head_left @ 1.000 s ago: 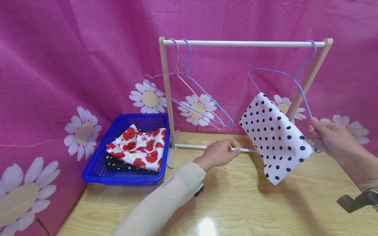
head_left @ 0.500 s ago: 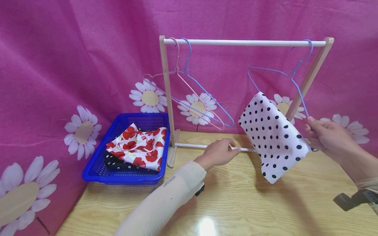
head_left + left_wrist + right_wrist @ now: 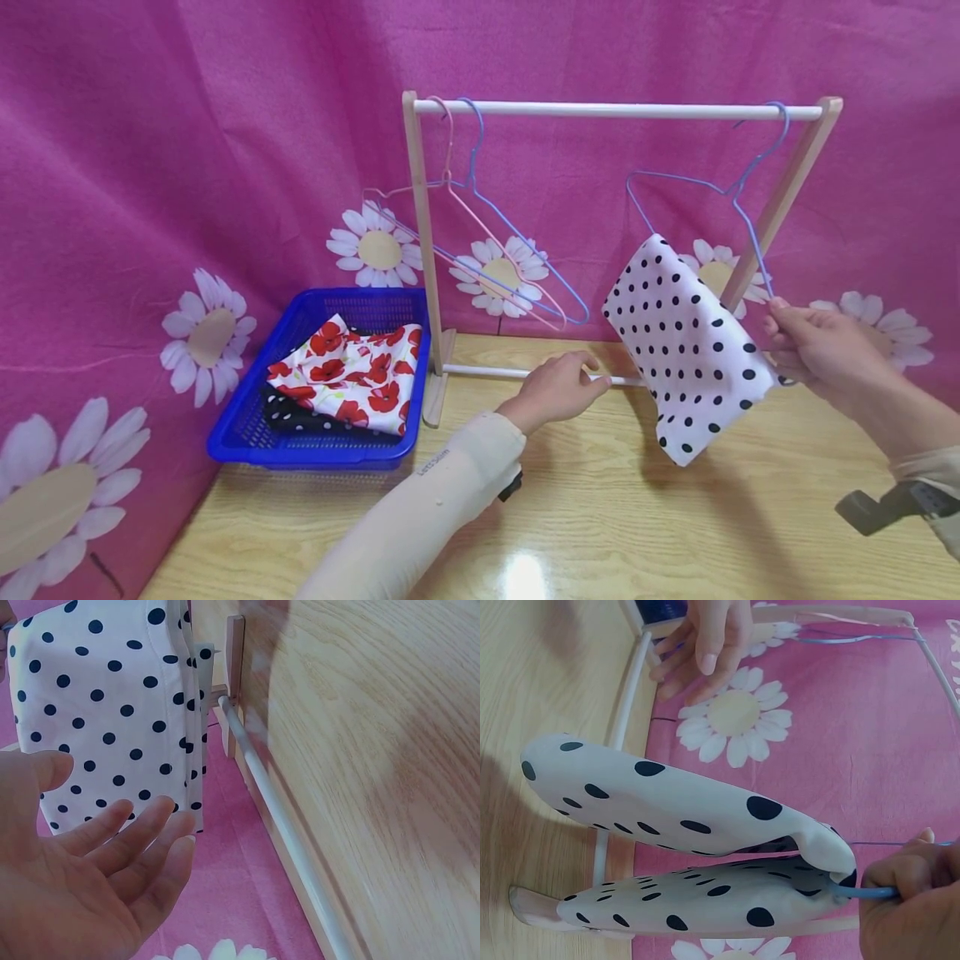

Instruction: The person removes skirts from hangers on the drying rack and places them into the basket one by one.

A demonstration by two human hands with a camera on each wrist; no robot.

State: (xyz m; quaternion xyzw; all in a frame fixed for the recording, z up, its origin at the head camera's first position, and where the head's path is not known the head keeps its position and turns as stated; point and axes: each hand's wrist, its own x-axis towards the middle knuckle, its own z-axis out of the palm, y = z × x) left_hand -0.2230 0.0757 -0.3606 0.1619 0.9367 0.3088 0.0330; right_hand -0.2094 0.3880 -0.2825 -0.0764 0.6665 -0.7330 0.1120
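A white cloth with black dots (image 3: pixel 678 350) hangs folded over the lower bar of a blue hanger (image 3: pixel 742 204), whose hook sits on the rack's top rail near its right end. My right hand (image 3: pixel 832 346) pinches the near corner of this hanger; the right wrist view shows the fingers curled round the blue wire (image 3: pixel 870 891) beside the cloth's fold. My left hand (image 3: pixel 558 387) hovers left of the cloth in front of the rack's lower bar, fingers relaxed and holding nothing. In the left wrist view its loosely bent fingers (image 3: pixel 142 847) overlap the cloth.
The rack (image 3: pixel 615 110) has wooden side posts and stands on the wooden table (image 3: pixel 600 517). A pink hanger (image 3: pixel 487 229) and another blue hanger (image 3: pixel 536 250) hang bare at its left. A blue basket (image 3: pixel 315 457) holds a red-flowered cloth (image 3: pixel 360 371) over a black dotted cloth (image 3: pixel 292 414).
My right hand has moved slightly left, bringing the blue hanger and the dotted cloth with it; the hook has slid a little left along the rail. My left hand has stayed in place.
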